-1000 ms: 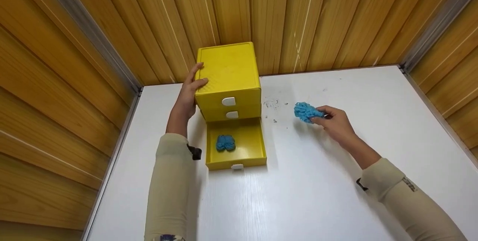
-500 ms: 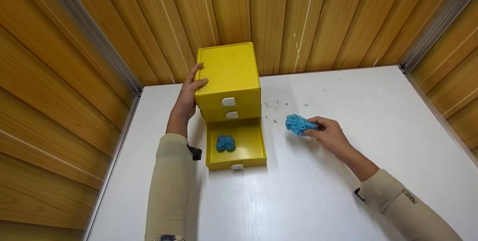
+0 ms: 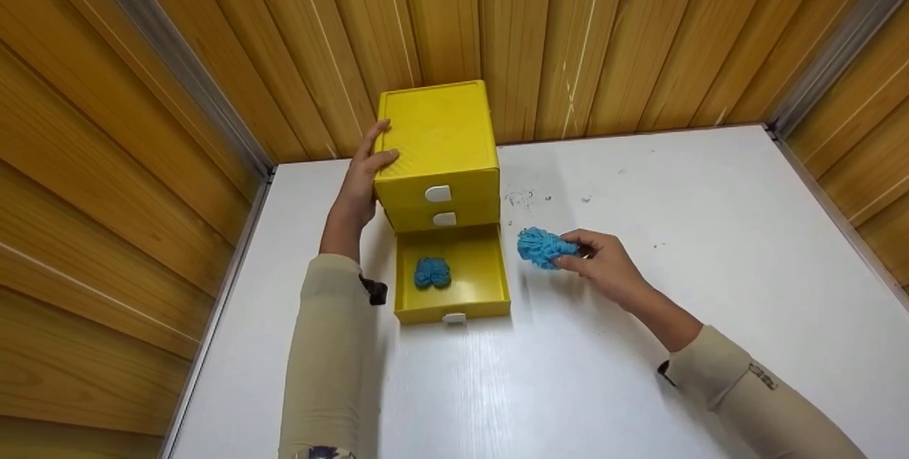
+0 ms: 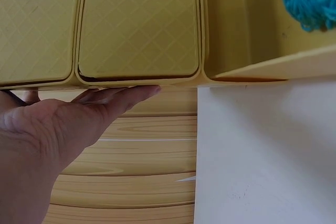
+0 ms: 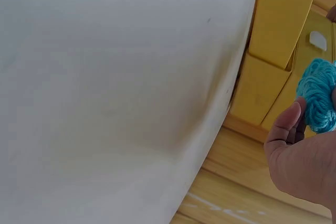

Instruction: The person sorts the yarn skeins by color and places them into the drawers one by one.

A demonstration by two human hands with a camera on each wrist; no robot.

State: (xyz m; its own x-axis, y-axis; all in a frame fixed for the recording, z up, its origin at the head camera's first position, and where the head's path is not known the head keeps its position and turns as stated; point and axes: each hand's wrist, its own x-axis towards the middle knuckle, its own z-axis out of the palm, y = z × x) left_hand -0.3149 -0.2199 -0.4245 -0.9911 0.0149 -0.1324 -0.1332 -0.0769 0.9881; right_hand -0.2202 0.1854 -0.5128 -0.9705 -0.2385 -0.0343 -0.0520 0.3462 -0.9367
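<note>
My right hand (image 3: pixel 605 263) pinches a bundle of bright blue yarn (image 3: pixel 541 247) by its narrow end. It is just right of the pulled-out bottom drawer (image 3: pixel 483 271) of a yellow drawer unit (image 3: pixel 440 128). A second blue yarn bundle (image 3: pixel 432 272) lies in the left half of that drawer. My left hand (image 3: pixel 358 182) rests flat along the unit's left side, fingertips at the top edge. From the left wrist, straight fingers (image 4: pixel 131 95) lie against the unit's side wall. The right wrist view shows the thumb pressed on the held yarn (image 5: pixel 317 95).
Above the bottom drawer are two closed drawers with white tabs (image 3: pixel 438 194). The unit stands on a white table (image 3: pixel 639 196) near the back wall (image 3: pixel 525 40) of wood-look panels. Small dark marks spot the tabletop right of the unit.
My right hand has carried the yarn bundle leftward and slightly nearer to me, toward the drawer's right side. My left hand has stayed on the drawer unit.
</note>
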